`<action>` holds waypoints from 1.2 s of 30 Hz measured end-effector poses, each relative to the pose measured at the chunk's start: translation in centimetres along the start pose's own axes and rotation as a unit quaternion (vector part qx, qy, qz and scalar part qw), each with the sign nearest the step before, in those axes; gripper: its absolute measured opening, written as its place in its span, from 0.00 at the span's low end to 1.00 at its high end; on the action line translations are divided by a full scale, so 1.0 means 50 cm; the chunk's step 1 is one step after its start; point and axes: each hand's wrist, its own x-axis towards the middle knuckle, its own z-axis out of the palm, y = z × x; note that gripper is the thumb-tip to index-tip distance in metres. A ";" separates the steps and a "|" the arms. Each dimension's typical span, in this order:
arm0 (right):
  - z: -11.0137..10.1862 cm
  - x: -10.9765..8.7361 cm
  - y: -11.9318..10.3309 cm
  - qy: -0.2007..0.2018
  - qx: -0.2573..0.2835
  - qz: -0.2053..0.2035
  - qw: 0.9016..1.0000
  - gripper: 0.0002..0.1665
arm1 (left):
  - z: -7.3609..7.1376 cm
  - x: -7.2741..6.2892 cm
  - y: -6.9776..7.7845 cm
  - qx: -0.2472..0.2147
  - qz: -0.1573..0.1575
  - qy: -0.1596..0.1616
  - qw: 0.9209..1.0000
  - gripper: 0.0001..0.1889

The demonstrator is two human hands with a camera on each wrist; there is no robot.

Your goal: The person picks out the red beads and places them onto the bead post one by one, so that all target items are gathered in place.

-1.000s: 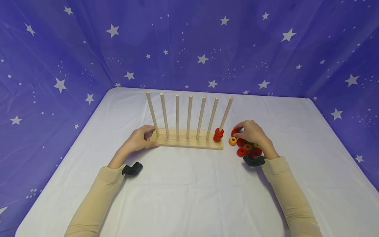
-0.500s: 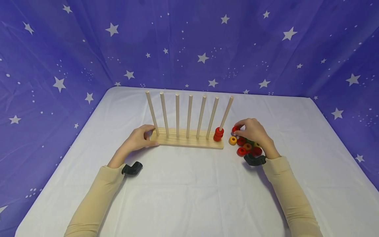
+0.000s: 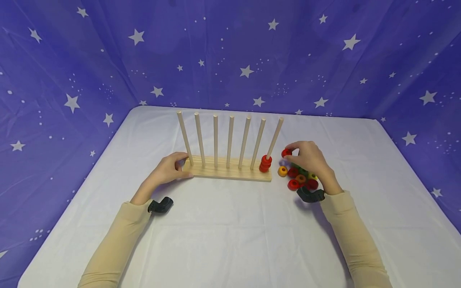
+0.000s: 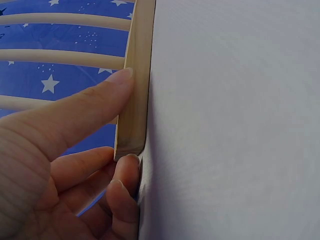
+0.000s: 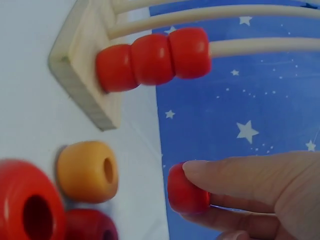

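A wooden peg rack (image 3: 227, 173) with a row of several upright pegs stands on the white table. My left hand (image 3: 168, 168) grips the left end of its base, thumb along the front edge in the left wrist view, fingers around the end. Three red beads (image 5: 152, 59) are stacked on the rightmost peg. My right hand (image 3: 310, 157) pinches another red bead (image 5: 187, 189) between thumb and fingers, lifted above the loose beads to the right of the rack. A yellow-orange bead (image 5: 87, 171) lies nearest the rack's right end.
The pile below my right hand holds red beads (image 3: 293, 184), a brown one (image 3: 300, 179), a pale purple one (image 3: 284, 163), and green and yellow ones partly hidden by the hand. A starry blue curtain (image 3: 230, 52) hangs behind the table.
My right hand has lifted the red bead slightly up and away from the pile, uncovering the purple bead. My left hand and the rack have stayed in place.
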 end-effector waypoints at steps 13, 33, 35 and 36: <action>-0.016 -0.017 -0.032 0.094 -0.007 -0.054 0.994 0.19 | 0.000 0.001 0.000 0.003 0.000 0.000 1.000 0.37; -0.031 -0.029 -0.074 0.352 0.107 -0.155 0.917 0.19 | 0.002 0.003 0.000 0.004 0.003 0.003 1.000 0.36; -0.033 -0.030 -0.079 0.371 0.123 -0.161 0.906 0.19 | 0.002 0.003 0.000 0.003 0.004 0.003 1.000 0.37; -0.033 -0.030 -0.082 0.380 0.129 -0.163 0.901 0.19 | 0.002 0.003 0.000 0.002 0.004 0.003 1.000 0.37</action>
